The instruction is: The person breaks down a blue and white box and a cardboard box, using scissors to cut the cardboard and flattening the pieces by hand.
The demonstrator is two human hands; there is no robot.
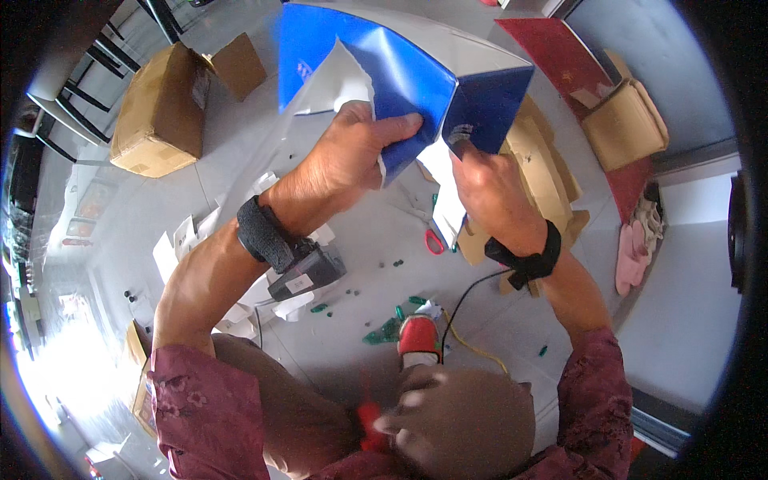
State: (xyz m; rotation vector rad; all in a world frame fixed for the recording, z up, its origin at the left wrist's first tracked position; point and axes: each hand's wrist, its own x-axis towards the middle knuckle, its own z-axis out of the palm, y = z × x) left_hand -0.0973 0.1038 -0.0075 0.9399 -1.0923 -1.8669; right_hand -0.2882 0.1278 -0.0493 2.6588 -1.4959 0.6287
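Blue box held up above the floor. Left hand clamped on its torn near wall, thumb outside. Right hand pinched at the box's near right corner, fingertips partly hidden. Done: wall ripped, white inner face bared. Remaining, as judged: right-hand panel, apparently largely whole. Scissors lie below.

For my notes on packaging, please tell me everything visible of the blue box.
The blue box looks like glossy card with pale print; one face and the backing are whitish. Its near side has a jagged, seemingly torn edge. It is held tilted above the floor: the left grip clasps a panel, the right grip a lower edge.
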